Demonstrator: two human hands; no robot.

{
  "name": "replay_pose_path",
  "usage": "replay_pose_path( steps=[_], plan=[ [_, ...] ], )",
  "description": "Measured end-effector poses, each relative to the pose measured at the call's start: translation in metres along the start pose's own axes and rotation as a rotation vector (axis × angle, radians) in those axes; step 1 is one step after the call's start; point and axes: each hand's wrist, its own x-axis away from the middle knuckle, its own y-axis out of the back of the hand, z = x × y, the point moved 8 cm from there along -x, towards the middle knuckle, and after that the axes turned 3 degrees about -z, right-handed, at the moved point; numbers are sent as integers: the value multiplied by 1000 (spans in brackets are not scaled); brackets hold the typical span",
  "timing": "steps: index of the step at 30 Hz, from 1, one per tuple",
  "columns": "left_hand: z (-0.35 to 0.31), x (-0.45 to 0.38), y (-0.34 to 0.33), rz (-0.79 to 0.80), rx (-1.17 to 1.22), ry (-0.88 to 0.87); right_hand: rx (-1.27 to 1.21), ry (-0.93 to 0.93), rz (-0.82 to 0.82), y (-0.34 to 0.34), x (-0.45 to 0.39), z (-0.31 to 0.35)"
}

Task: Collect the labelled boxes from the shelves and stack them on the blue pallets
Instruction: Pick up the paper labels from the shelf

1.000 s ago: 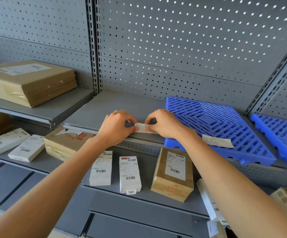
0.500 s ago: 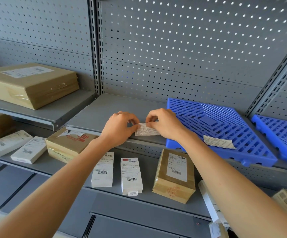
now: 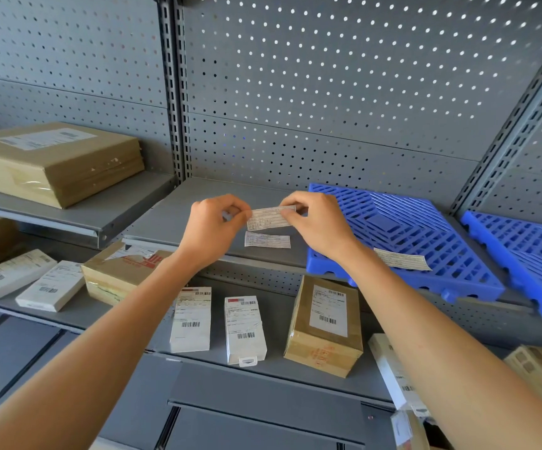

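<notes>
We see our left hand (image 3: 213, 227) and right hand (image 3: 320, 224) raised just above the grey metal upper shelf (image 3: 178, 216), each pinching one end of a narrow white printed paper slip (image 3: 271, 217) between thumb and fingertips, so both grips are clenched on that slip. It hangs clear of the shelf. Directly under it a second white printed slip (image 3: 267, 239) lies flat near the shelf's front edge.

Just right of our right hand, the blue slatted plastic pallet (image 3: 425, 228) sits on the same shelf with its front edge overhanging the shelf lip; a third white slip (image 3: 403, 258) lies on its front part. The rest of its top is bare. A second blue pallet (image 3: 523, 248) sits further right, past the upright post, and runs out of view.

Left of the pallet the shelf surface is open back to the perforated grey back panel (image 3: 328, 108).

On the lower grey shelf (image 3: 295, 368), below our forearms, two upright-lying white labelled boxes (image 3: 191, 319) and (image 3: 244, 329) and a brown taped cardboard box with a barcode label (image 3: 325, 324) lie apart from one another near the front edge. Further left sit a brown box with red print (image 3: 117, 274) and two flat white labelled boxes (image 3: 50, 285). A large flat brown parcel (image 3: 55, 160) rests on the left bay's upper shelf.
</notes>
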Motion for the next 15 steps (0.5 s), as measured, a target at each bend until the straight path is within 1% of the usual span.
replay_pose_path(
  steps=[7,12,15],
  plan=[
    [-32,-4,-10,19,33,-46,-34,-52,-89,39,19,-3],
    [-69,-3,-35,57,97,-96,-65,-104,-168,80,47,-24],
    [-95,1,-57,113,96,-150,-51,-132,-200,111,65,-39]
  ],
)
